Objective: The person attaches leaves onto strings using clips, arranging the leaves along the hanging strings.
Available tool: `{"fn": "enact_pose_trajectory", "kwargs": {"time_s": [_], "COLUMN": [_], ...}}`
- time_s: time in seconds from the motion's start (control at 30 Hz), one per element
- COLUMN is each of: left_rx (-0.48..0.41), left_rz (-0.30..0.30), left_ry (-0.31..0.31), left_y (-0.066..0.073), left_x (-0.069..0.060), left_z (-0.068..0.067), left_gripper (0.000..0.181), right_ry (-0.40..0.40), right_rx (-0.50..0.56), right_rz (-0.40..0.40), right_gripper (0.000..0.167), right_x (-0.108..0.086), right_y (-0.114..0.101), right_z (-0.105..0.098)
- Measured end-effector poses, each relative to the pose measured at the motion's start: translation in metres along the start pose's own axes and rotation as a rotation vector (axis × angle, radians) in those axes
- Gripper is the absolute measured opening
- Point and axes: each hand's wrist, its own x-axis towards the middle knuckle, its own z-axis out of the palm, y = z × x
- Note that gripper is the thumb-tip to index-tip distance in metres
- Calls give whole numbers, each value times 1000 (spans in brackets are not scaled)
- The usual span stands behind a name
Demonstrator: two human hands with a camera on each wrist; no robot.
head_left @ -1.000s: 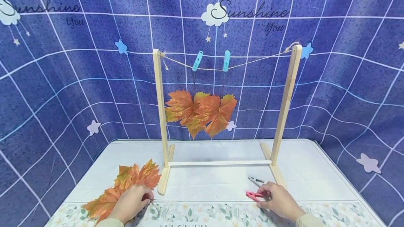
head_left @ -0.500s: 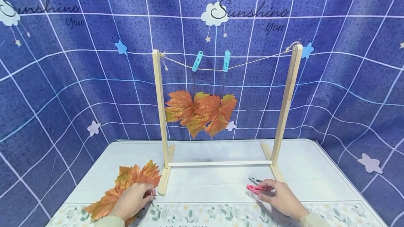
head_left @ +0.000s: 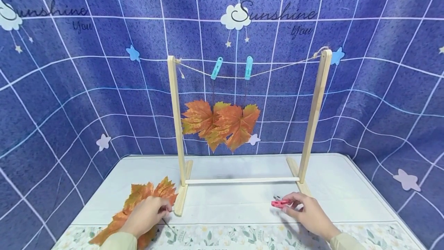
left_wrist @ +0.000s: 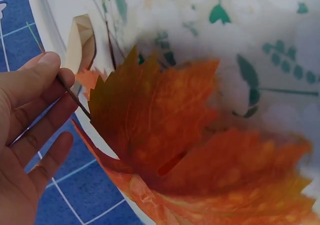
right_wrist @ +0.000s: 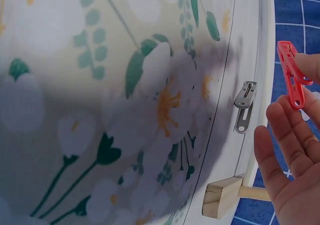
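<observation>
My left hand [head_left: 148, 215] pinches the thin dark stem [left_wrist: 75, 101] of an orange maple leaf [left_wrist: 145, 105] between thumb and forefinger. Other orange leaves [head_left: 112, 225] lie beneath and beside that hand on the table. In my right hand [head_left: 308, 213], thumb and fingers pinch a red clothespin [right_wrist: 291, 75], held a little above the table. A grey clothespin [right_wrist: 245, 105] lies on the table below it, mostly hidden by the right hand in the head view.
A wooden frame [head_left: 313, 119] stands mid-table with a string [head_left: 281, 68] across its top. Two blue clothespins [head_left: 248, 68] hold two hanging maple leaves [head_left: 239, 124] by their stems. A floral cloth strip [head_left: 222, 234] covers the table's front; a blue curtain [head_left: 86, 88] hangs behind.
The right hand has lifted the red clothespin slightly and turned it. The left hand has risen a little, with the leaf stem between its fingers.
</observation>
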Motion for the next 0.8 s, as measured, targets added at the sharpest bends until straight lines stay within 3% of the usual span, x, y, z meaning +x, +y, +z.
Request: {"fn": "enact_pose_trajectory", "kwargs": {"time_s": [0.27, 0.47, 0.63, 0.8], "left_rx": [-5, -28, -19, -40], "left_rz": [91, 152, 212, 225], "left_ry": [23, 13, 40, 50], "left_y": [8, 17, 25, 35], "left_x": [8, 15, 20, 26], "left_z": [-15, -26, -36, -47], "left_gripper": [17, 17, 20, 18], "right_ry": [60, 100, 110, 96], "right_rx": [39, 44, 32, 17], "right_rz": [-6, 43, 29, 9], "right_gripper": [32, 24, 23, 25], "right_x": [4, 10, 16, 24], "right_y": [-6, -13, -22, -29], "right_z": [-1, -6, -12, -17]}}
